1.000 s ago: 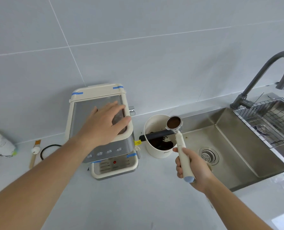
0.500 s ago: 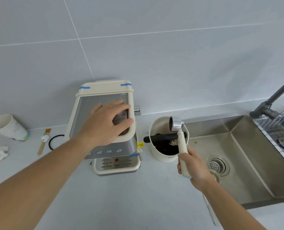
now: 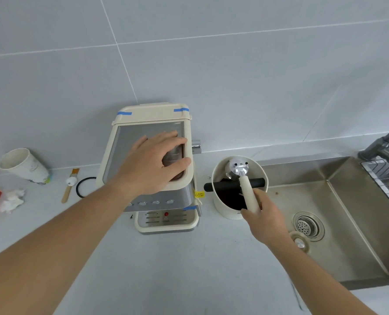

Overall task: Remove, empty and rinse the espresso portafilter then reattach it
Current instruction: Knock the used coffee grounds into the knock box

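Chrome portafilter [image 3: 236,167] head hangs face-down in knock box [image 3: 220,201], beyond the bar [image 3: 232,184]; my right hand [image 3: 262,218] is clamped on its handle, which runs back twd me. Left hand [image 3: 157,162] lies flat, fingers spread, on machine [image 3: 157,223].

Your bare left hand [image 3: 153,163] and bare right hand [image 3: 265,218] wear no gloves, rings or watch. Both forearms are uncovered as far as the frame edge, with no sleeves in view.
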Available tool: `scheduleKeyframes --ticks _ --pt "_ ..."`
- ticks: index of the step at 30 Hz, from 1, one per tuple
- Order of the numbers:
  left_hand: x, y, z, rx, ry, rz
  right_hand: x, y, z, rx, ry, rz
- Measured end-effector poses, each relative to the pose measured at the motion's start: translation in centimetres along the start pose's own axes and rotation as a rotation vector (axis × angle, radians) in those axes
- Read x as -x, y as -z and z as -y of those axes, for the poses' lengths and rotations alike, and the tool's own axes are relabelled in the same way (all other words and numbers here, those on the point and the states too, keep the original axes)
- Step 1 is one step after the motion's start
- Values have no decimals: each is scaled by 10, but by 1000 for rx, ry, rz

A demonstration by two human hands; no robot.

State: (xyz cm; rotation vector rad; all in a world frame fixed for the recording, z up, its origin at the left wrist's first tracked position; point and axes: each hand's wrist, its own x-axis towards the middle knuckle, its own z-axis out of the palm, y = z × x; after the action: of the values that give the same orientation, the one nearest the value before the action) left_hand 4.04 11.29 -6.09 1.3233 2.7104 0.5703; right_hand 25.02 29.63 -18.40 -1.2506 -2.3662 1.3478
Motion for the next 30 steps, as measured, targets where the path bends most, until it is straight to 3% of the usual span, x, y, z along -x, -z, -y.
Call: scheduleKeyframes --ticks 11,30 --pt "-1 1 0 2 -6 -14 9 6 6 -109 90 -66" --pt "0 1 0 13 -4 -19 9 -13 -9 -7 122 -78"
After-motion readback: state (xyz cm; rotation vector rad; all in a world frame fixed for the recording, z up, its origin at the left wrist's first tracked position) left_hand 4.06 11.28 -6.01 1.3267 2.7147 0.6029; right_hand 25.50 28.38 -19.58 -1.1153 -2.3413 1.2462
